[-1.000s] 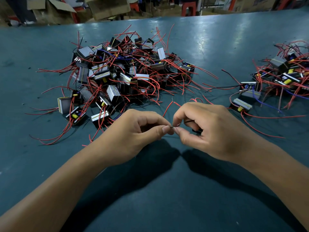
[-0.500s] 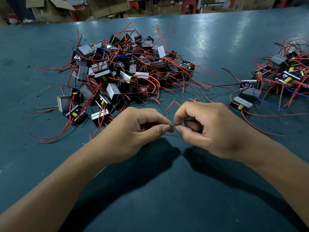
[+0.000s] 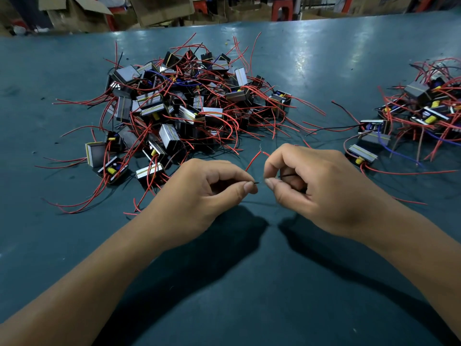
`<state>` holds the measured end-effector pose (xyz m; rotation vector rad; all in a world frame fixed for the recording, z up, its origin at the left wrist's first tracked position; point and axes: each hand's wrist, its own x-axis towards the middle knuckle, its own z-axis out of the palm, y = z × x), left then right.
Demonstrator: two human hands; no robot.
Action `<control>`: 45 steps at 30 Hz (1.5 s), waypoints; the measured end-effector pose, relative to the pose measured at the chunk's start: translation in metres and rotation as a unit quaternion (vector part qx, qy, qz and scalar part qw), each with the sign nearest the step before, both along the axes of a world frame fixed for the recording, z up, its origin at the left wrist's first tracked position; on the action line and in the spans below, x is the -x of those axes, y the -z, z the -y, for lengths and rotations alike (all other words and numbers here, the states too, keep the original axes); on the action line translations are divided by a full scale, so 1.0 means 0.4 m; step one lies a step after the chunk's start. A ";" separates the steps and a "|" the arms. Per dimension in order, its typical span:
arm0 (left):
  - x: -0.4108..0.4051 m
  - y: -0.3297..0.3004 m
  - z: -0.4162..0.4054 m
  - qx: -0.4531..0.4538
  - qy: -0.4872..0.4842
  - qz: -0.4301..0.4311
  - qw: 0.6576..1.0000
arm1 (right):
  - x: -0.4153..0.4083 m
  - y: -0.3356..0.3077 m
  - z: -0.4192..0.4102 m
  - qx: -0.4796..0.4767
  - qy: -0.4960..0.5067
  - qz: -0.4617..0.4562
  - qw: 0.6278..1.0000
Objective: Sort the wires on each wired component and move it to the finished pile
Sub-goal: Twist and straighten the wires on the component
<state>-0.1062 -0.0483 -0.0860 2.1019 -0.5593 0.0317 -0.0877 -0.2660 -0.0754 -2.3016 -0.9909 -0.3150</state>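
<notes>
My left hand (image 3: pixel 199 193) and my right hand (image 3: pixel 314 188) meet over the middle of the teal table (image 3: pixel 249 283). Each pinches a thin black wire end (image 3: pixel 257 183) between thumb and forefinger, the tips almost touching. Two red wires (image 3: pixel 253 159) rise between the hands, their bare ends joined above. The component they belong to is hidden inside my right fist. A big pile of wired components (image 3: pixel 179 108) lies beyond my left hand. A smaller pile (image 3: pixel 424 113) sits at the far right.
Loose red wires (image 3: pixel 74 206) trail from the big pile toward the table's left side. Cardboard boxes (image 3: pixel 159 8) and red stools stand past the table's far edge. Bare teal surface stretches between my forearms and the near edge.
My hands have drawn slightly apart, so a short gap and the black wire end show between the fingertips. The joined red wires now stand clear above them.
</notes>
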 end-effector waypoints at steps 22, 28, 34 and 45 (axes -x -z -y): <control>0.001 -0.003 0.006 -0.022 0.011 0.020 1.000 | 0.010 0.005 -0.016 0.032 -0.010 0.052 0.998; 0.001 -0.002 0.009 -0.032 -0.004 0.043 0.999 | 0.012 0.009 -0.023 0.026 0.005 0.051 0.998; -0.002 0.003 0.004 0.066 -0.037 -0.035 0.996 | -0.009 0.011 -0.006 -0.088 0.010 -0.070 0.994; -0.001 -0.006 0.007 0.162 -0.055 -0.112 0.979 | -0.008 0.049 -0.046 -0.303 0.105 -0.239 0.917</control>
